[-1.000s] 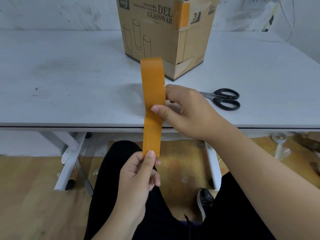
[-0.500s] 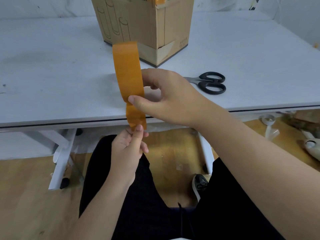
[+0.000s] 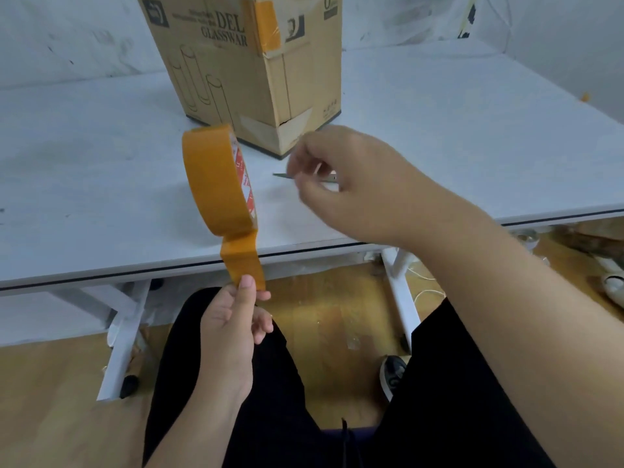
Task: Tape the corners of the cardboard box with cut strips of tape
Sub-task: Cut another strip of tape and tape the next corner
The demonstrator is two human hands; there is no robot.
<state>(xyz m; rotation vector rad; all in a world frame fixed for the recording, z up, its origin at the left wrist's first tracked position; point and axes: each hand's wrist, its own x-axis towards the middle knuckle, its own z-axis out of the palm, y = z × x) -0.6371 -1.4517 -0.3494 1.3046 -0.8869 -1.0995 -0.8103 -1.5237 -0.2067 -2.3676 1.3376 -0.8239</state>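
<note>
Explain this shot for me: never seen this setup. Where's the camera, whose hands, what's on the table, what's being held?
There is no robot here. A person wears one wide-angle camera on the head, looking forward and down, so you see their own two hands, their legs and the floor under the table.

On the white table stands a cardboard box printed with glassware drawings, with an orange strip already stuck over its top corner. Scissors lie in front of the box, mostly hidden behind the right hand.

The left hand pinches the free end of an orange tape roll, so the roll sits above it at the table's edge. The right hand holds nothing; its fingers are loosely curled above the scissors, though it is blurred. It probably means to pick them up and cut a strip.
</note>
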